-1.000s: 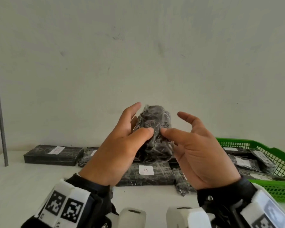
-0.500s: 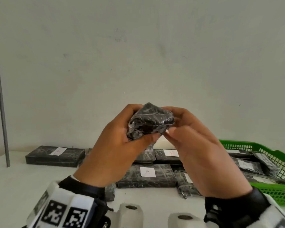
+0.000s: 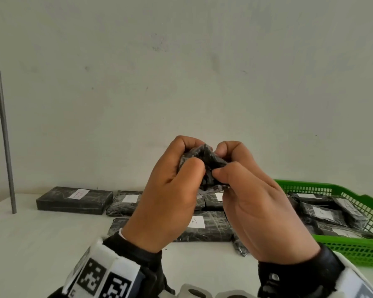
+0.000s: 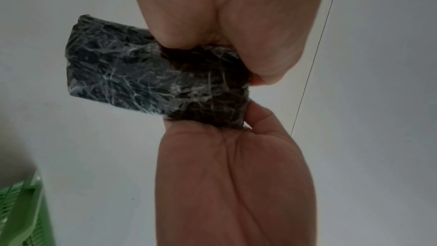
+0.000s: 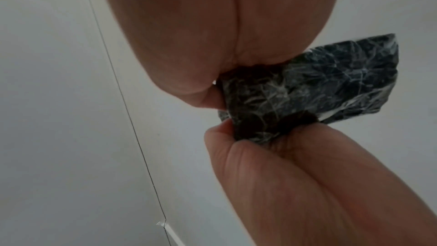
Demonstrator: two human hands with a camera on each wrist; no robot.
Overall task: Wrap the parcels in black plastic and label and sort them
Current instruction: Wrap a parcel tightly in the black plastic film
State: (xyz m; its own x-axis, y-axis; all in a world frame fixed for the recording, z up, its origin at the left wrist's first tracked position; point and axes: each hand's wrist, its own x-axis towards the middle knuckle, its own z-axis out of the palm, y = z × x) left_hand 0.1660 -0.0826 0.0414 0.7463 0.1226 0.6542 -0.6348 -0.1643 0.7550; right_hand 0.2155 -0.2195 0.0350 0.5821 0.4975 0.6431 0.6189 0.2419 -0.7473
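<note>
The green basket sits at the right edge of the white table, and flat black parcels with white labels lie inside it. More labelled parcels rest on the table along its back edge, one marked B to the left and one marked A nearer the middle. A thin grey pole stands at the back left corner. Above the table, both hands hold a small black-wrapped parcel in the air: the left hand and the right hand each pinch it between thumb and curled fingers. The table's front left part is bare.
</note>
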